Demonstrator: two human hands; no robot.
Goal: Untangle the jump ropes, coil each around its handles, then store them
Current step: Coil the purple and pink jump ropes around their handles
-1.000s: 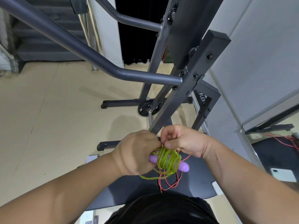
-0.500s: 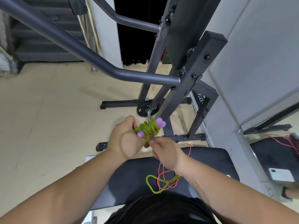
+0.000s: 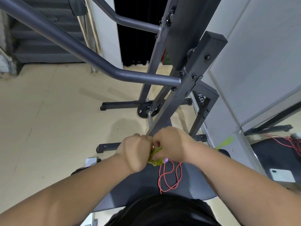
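**Both hands closed on the green rope bundle above the bench**

A grey steel gym frame [image 3: 184, 82] fills the upper middle of the view, its long bar slanting down from the left over a tan floor [image 3: 48, 119]. Below it lies a dark padded bench [image 3: 143, 185]. The left hand [image 3: 135, 152] and right hand [image 3: 171, 144] are pressed together over the bench, both gripping a green jump rope [image 3: 155, 158] wound into a tight bundle; a purple handle tip [image 3: 166, 159] pokes out beneath the right hand. A blurred green loop shows past the right wrist. A loose red jump rope [image 3: 169, 176] lies on the bench just below the bundle.
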